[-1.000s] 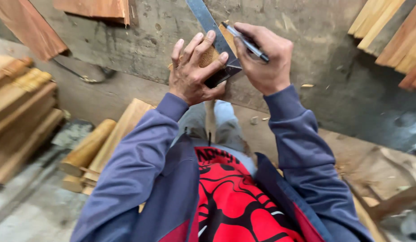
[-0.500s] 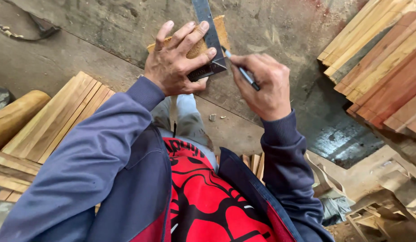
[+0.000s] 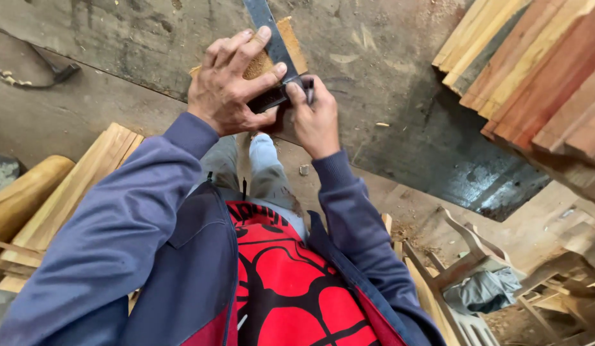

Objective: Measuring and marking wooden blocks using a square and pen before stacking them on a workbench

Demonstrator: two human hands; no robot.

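**woodrat:** Pinned flat is how I'd call the grip; left hand [image 3: 230,90] has its fingers spread over the wood piece [image 3: 272,54] and the square [image 3: 272,45], thumb clamping the dark stock down; right hand [image 3: 317,118] is curled tight round something thin and dark, a pencil [image 3: 308,86] by the look of it, tip right at the blade's edge. Most of it is hidden in the fist, so I can't swear to what it is.

**benchjunkie:** Where's the piece sitting though?

**woodrat:** On the bench [image 3: 387,77], near its front edge, just in front of the person; the square's steel blade runs across it and off the top of the shot.

**benchjunkie:** How would it handle, you reckon?

**woodrat:** Small block, pale and rough on top, so I'd guess light and stiff; not fragile, but light enough to skate on that worn top unless weight stays on it; rough grain should give the fingers some bite. The square is the slippery bit, smooth metal on wood; I'd hold it by the thick stock, pushed against the block's edge, not by the thin blade.

**benchjunkie:** And the rest?

**woodrat:** Reddish planks [image 3: 534,83] stacked far right, paler boards [image 3: 67,198] on the left, well apart from the hands.
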